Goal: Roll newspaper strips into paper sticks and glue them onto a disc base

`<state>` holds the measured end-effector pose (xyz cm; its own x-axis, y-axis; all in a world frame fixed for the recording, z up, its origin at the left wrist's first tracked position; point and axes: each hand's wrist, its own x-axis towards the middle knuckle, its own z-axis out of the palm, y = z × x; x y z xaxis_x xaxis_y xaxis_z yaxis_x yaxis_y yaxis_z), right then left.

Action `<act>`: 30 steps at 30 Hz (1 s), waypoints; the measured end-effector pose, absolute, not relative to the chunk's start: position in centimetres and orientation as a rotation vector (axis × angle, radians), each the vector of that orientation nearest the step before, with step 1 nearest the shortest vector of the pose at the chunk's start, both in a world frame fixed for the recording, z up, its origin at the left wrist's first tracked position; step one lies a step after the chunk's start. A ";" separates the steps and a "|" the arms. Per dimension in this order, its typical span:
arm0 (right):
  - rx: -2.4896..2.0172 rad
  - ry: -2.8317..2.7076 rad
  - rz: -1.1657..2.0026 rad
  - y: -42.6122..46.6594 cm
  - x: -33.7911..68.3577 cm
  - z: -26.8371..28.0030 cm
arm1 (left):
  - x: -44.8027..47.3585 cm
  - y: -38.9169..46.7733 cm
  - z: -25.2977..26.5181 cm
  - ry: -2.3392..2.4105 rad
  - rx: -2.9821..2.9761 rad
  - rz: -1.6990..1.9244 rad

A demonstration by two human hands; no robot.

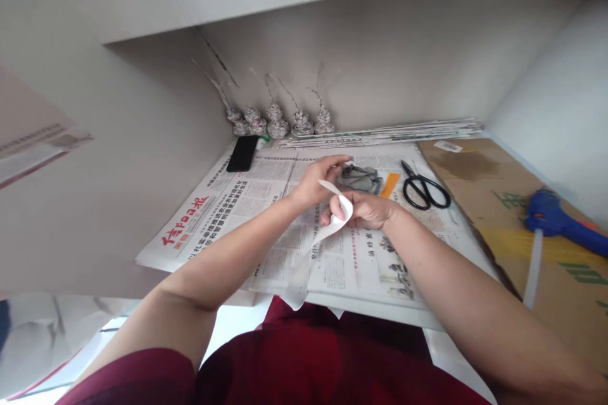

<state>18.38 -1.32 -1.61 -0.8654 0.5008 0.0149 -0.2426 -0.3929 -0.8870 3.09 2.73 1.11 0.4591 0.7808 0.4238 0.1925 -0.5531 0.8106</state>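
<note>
1. Above the newspaper [280, 171] spread over the work surface, a white strip [327, 231] is held up in a loose curl. Its upper tip is seen beside the left hand [317, 181], and its lower end is let hang towards the near edge of the newspaper, where it is blurred.

2. The strip is judged to be thin paper or something like it: very light, soft enough to be bent round a finger, with little stiffness along its length. It could be creased by a hard pinch or torn by a sharp tug.

3. It would best be taken flat between thumb and forefinger, close to the curl, with the hanging length left free so that no twist is put into it.

4. By the right hand [373, 210] the strip is gripped, its curl being wrapped about the bent fingertips. How tightly it is pressed cannot be told.

5. The left hand is held just beyond, its fingers lightly curved and spread apart. Nothing is seen clasped in it; whether the strip's tip is touched by it cannot be told.

6. Both forearms are reached forward and angled inward. Near the right hand, a grey bundle [361, 179] and black-handled scissors [418, 178] are laid.
</note>
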 end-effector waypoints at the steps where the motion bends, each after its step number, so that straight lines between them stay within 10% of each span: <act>1: -0.334 -1.366 2.256 -1.3 18.4 -1.5 | 2.6 2.1 1.4 0.809 1.895 1.014; 30: -0.500 -1.198 1.784 -1.7 22.3 2.0 | -9.3 -13.6 1.3 0.722 1.094 0.391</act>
<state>22.26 -1.70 2.01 -0.5117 0.8468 0.1450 -0.4545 -0.1236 -0.8821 -9.34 -13.56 1.30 0.7121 0.6171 -0.3348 0.0575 0.4240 0.9038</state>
